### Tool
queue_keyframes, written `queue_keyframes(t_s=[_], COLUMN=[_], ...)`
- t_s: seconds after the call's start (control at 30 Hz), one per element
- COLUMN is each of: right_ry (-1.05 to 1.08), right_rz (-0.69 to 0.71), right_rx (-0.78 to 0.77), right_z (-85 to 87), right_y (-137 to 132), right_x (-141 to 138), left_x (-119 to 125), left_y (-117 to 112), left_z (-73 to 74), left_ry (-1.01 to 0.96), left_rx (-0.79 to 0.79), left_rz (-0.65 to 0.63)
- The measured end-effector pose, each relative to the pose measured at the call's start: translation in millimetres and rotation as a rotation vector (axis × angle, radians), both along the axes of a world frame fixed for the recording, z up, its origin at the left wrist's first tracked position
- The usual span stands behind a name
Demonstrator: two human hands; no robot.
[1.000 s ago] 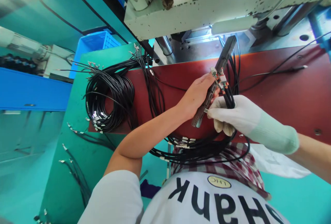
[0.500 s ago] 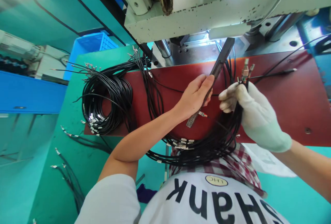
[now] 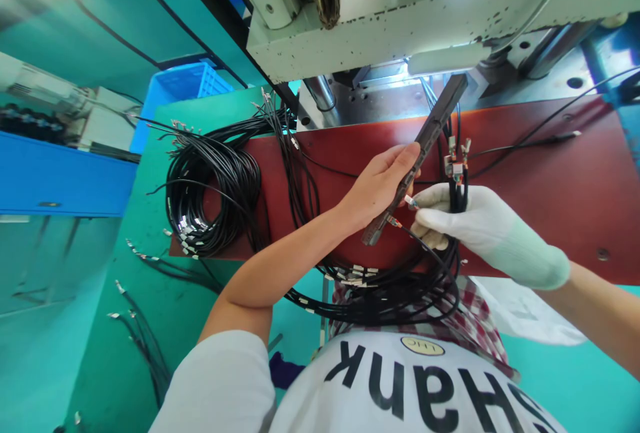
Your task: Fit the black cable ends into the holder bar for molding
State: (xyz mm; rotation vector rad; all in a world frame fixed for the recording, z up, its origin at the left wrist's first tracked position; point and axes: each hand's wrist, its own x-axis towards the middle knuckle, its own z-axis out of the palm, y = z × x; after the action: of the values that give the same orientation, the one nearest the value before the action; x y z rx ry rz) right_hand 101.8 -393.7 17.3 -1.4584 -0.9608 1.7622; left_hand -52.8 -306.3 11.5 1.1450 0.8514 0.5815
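My bare left hand point(image 3: 385, 183) is closed around a long dark bar with notches along its side point(image 3: 437, 120), held slanting over the red board. A cable end point(image 3: 394, 221) with a small metal terminal meets the bar's lower part. My right hand point(image 3: 453, 216), in a white glove, grips a bunch of black cables point(image 3: 457, 196) whose metal terminals point(image 3: 456, 163) point up past the fingers. Between its fingertips, close to the bar, is one more cable end point(image 3: 411, 202). The held cables loop down and leftward past the board's front edge, with white labels point(image 3: 357, 276) on them.
A large coil of black cable point(image 3: 213, 186) lies left on the red board point(image 3: 540, 213) and green table point(image 3: 100, 353). More loose cables point(image 3: 295, 180) cross the board. A pale machine point(image 3: 400, 40) overhangs the back, and a blue crate point(image 3: 175, 90) stands back left.
My right hand has turned and its cable bunch has shifted left, closer to the bar. A single cable end now shows at its fingertips. My left hand keeps its hold on the bar.
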Motion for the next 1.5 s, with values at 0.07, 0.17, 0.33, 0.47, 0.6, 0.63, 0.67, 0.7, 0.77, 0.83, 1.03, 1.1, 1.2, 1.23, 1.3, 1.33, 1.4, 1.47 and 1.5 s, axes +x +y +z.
queue_keyframes(t_s=[0.07,0.17,0.33,0.47,0.6,0.63,0.67,0.7,0.77,0.83,1.03,1.1,1.2,1.23,1.3,1.33,1.4,1.47,1.5], right_ry=[-0.078,-0.358,-0.396,-0.116,-0.077,-0.108,-0.143,-0.176,-0.217,-0.220,-0.101,-0.152,-0.227,-0.215,-0.163,-0.148,-0.136,-0.131,-0.130], right_rz=[-0.043,-0.026,0.108,0.147,0.137,0.130,0.124,0.122,0.142,0.136,-0.334,-0.275,-0.151,-0.142,-0.158,-0.160,-0.144,-0.135,-0.138], right_rx=[0.046,0.263,0.358,0.165,0.109,0.116,0.129,0.143,0.166,0.207,0.347,0.373,0.352,0.338,0.308,0.293,0.265,0.249,0.246], right_z=[-1.7,-2.6,1.3,5.8,5.4,3.6,1.3,-1.3,-6.1,-9.3,-7.8,-4.0,2.2,3.7,5.1,5.3,5.8,7.2,8.2], right_y=[-2,-6,-3,6,11,12,11,11,9,7,0,1,3,3,4,5,6,7,8], right_x=[-2,-5,-6,-7,-11,-12,-12,-13,-13,-15,-19,-16,-8,-5,-1,0,0,-2,-3], left_x=[0,0,-1,-1,0,0,1,1,0,-1,-7,-8,-9,-10,-10,-10,-10,-11,-11], left_y=[0,-1,-2,-2,-3,-4,-4,-5,-5,-4,4,5,4,3,3,2,2,2,2], left_z=[0.7,1.3,0.9,2.4,-2.4,-4.6,-6.8,-8.5,-9.7,-8.3,-7.0,-9.0,-9.5,-8.9,-6.9,-5.9,-4.2,-3.3,-3.2], left_ry=[0.014,0.041,0.013,0.021,0.043,0.065,0.095,0.127,0.182,0.210,0.054,0.009,-0.024,-0.033,-0.058,-0.069,-0.079,-0.080,-0.081], left_rx=[0.027,0.036,0.010,-0.026,0.072,0.138,0.213,0.289,0.412,0.467,0.218,0.139,0.085,0.076,0.060,0.051,0.037,0.031,0.031], left_rz=[0.001,-0.003,-0.007,-0.016,-0.022,-0.002,0.024,0.047,0.066,0.045,-0.041,-0.036,-0.041,-0.045,-0.050,-0.052,-0.057,-0.057,-0.055])
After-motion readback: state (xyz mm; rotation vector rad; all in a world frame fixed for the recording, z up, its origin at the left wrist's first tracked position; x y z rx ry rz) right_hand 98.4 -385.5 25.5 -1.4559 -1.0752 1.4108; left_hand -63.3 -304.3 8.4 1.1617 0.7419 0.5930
